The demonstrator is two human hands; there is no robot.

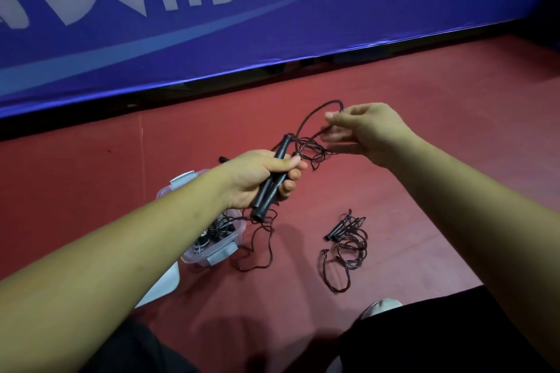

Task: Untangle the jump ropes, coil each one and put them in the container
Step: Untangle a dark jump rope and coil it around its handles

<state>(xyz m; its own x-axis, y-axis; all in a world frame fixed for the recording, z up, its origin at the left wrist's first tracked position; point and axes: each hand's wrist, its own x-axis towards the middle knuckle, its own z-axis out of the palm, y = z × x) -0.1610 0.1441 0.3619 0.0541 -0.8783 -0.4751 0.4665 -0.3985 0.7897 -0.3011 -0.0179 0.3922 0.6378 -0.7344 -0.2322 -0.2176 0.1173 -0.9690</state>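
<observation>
- The two handles (263, 201) are clamped side by side in the left hand (257, 179), fingers and thumb curled tight round both. This is judged to anchor the rope's ends so that only the cord has to be worked.
- The handles are held up over the floor (424, 191), just right of the container (225, 247) and above it.
- A loop of cord (304, 121) is pinched by the right hand (369, 133), thumb against fingertips (333, 117), the other fingers loosely bent.
- The loop is drawn up and to the far right, away from the handles, apparently so the knot (315, 151) between the hands is opened out.
- The knot is not yet cleared; several thin strands are seen crossed there, too fine to be traced.
- Slack is left hanging from the handles down to the floor beside the container's right wall.
- A second rope (348, 239) is laid on the floor to the right, well apart, loosely gathered and not yet boxed.
- Dark coils are seen inside the container already, though how many cannot be told; its lid (165, 285) is set beside it on the near side.
- A blue banner (212, 39) is stretched along the far side.
</observation>
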